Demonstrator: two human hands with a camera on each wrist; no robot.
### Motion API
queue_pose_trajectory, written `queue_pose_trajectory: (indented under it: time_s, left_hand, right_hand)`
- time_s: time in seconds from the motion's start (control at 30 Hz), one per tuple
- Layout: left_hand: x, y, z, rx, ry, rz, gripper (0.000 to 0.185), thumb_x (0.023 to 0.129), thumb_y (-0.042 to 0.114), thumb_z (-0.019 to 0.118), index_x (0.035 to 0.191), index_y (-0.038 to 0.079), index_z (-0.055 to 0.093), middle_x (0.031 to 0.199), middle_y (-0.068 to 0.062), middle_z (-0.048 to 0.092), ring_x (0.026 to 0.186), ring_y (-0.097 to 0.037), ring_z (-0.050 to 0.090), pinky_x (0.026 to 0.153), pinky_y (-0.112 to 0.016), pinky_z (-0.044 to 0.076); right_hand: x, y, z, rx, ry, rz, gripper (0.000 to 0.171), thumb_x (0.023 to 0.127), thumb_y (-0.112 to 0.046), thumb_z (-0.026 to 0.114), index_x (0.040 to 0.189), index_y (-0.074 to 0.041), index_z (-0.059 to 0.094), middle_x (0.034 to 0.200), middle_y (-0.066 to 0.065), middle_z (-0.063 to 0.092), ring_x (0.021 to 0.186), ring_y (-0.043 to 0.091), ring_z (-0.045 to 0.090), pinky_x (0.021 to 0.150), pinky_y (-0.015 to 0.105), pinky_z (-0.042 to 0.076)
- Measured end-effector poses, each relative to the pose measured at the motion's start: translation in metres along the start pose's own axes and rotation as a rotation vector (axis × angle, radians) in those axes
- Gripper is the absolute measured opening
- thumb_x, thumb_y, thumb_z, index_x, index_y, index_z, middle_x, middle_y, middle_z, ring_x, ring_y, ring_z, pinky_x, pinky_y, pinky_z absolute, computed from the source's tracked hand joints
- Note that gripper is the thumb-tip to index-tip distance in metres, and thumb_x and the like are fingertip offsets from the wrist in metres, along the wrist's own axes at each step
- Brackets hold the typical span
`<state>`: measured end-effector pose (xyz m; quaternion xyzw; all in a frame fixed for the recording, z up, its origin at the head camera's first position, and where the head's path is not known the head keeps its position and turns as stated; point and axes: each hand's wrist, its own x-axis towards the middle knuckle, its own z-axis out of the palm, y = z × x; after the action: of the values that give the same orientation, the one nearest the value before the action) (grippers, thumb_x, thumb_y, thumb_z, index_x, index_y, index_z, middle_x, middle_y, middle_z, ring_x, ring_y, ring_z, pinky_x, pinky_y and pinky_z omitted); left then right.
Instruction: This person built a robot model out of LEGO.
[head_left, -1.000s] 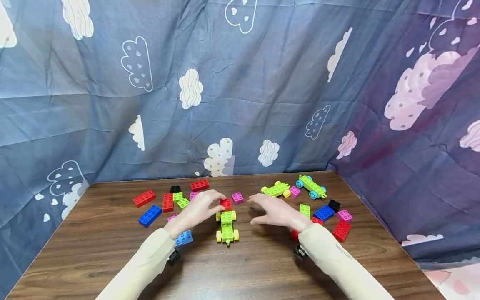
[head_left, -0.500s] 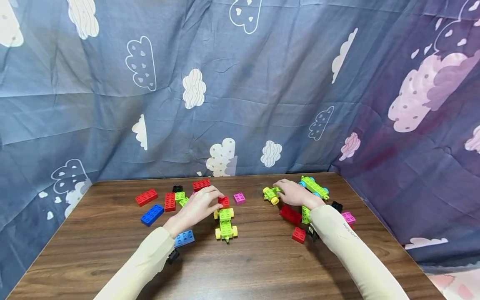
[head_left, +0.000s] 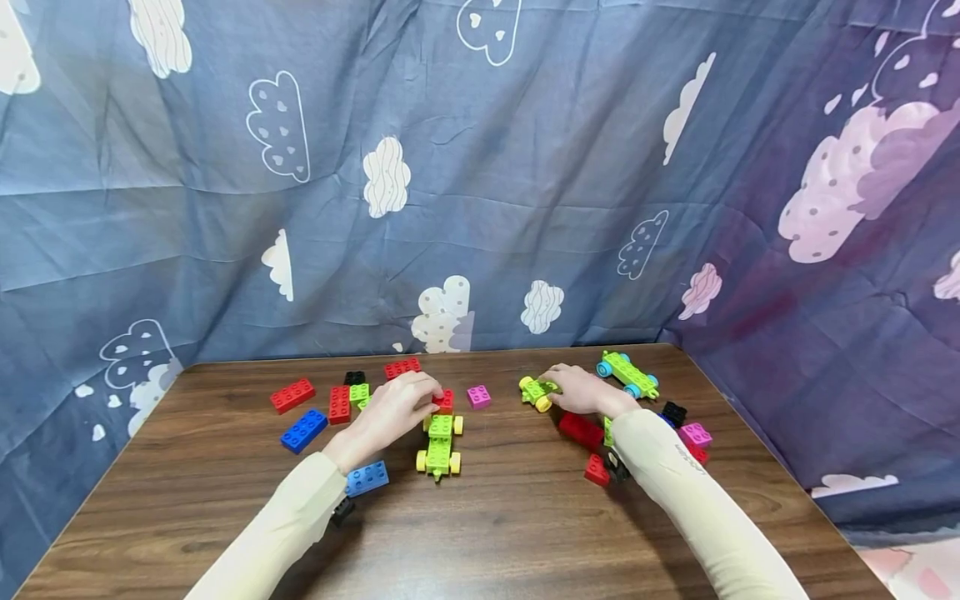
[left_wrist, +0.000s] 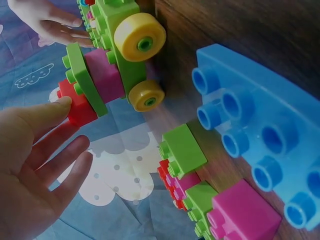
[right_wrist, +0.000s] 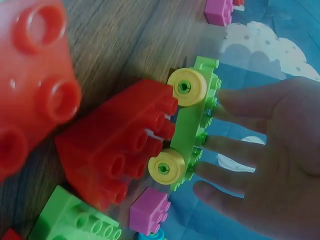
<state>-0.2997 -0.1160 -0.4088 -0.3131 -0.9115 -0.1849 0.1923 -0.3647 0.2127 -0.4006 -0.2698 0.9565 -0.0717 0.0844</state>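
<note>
My left hand (head_left: 393, 410) pinches a red brick (left_wrist: 82, 107) between thumb and index finger, the other fingers loosely spread. That brick sits atop a lime brick (left_wrist: 84, 77) and a magenta brick (left_wrist: 104, 72), stacked on a lime toy car base (head_left: 439, 450) with yellow wheels. My right hand (head_left: 581, 390) is over a second lime car base (right_wrist: 188, 125), also with yellow wheels. Its fairly straight fingers have their tips right at the studs in the right wrist view; the hand hides that base's right end in the head view.
Near my left arm are a light blue brick (head_left: 367, 478), a blue brick (head_left: 304, 430) and several red and lime bricks. A magenta brick (head_left: 478, 396) lies between the hands. Right of it lie red bricks (head_left: 581, 430) and a blue-wheeled car base (head_left: 628, 374). A cloud-print curtain (head_left: 337, 250) hangs behind.
My right hand has moved right and forward onto the second car base, which has since turned and shifted slightly left. The left hand, still on the red brick, has shifted slightly left with the stacked car.
</note>
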Motion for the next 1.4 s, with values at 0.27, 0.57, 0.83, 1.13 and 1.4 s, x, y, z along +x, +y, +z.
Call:
queue_pose_trajectory:
  time_s: [0.27,0.57,0.83,1.13,1.4]
  left_hand:
    - [0.002,0.001,0.0,0.019,-0.002,0.007,0.015,0.085,0.011,0.077,0.099,0.012,0.072,0.099,0.0,0.073,0.093,-0.016,0.066,0.078,-0.034,0.059]
    - [0.004,-0.001,-0.001,0.048,0.006,-0.004,0.015,0.085,0.012,0.078,0.099,0.013,0.072,0.101,-0.001,0.072,0.094,-0.017,0.066,0.078,-0.034,0.059]
    - [0.003,0.004,-0.003,0.055,-0.025,-0.028,0.024,0.085,0.017,0.078,0.108,0.012,0.072,0.108,-0.002,0.072,0.101,-0.018,0.066,0.082,-0.036,0.059]
    - [-0.007,0.009,-0.005,0.131,-0.04,0.042,0.051,0.08,0.035,0.082,0.123,0.01,0.068,0.121,-0.006,0.068,0.108,-0.021,0.064,0.083,-0.034,0.06]
    - [-0.011,0.005,-0.003,0.179,-0.042,0.085,0.054,0.078,0.033,0.084,0.123,0.008,0.068,0.122,-0.007,0.067,0.111,-0.021,0.064,0.087,-0.034,0.059]
  right_hand:
    - [-0.005,-0.006,0.002,0.011,0.044,-0.106,0.034,0.094,-0.008,0.061,0.126,0.003,0.061,0.128,0.023,0.061,0.123,0.042,0.056,0.105,0.054,0.045]
    - [-0.007,-0.018,0.001,0.009,-0.013,-0.13,0.032,0.095,-0.01,0.062,0.126,-0.001,0.061,0.129,0.019,0.061,0.124,0.038,0.056,0.107,0.053,0.045]
    - [-0.013,-0.027,0.0,0.035,-0.037,-0.19,0.031,0.095,-0.009,0.06,0.125,-0.002,0.064,0.131,0.018,0.062,0.129,0.038,0.054,0.11,0.053,0.043]
    - [-0.017,-0.03,0.007,-0.018,0.094,-0.078,0.047,0.094,-0.028,0.066,0.131,-0.001,0.059,0.138,0.023,0.056,0.124,0.042,0.056,0.105,0.055,0.046]
    - [-0.014,-0.032,0.015,-0.033,0.067,-0.06,0.057,0.087,-0.042,0.073,0.13,-0.005,0.061,0.138,0.024,0.056,0.12,0.044,0.057,0.099,0.057,0.049]
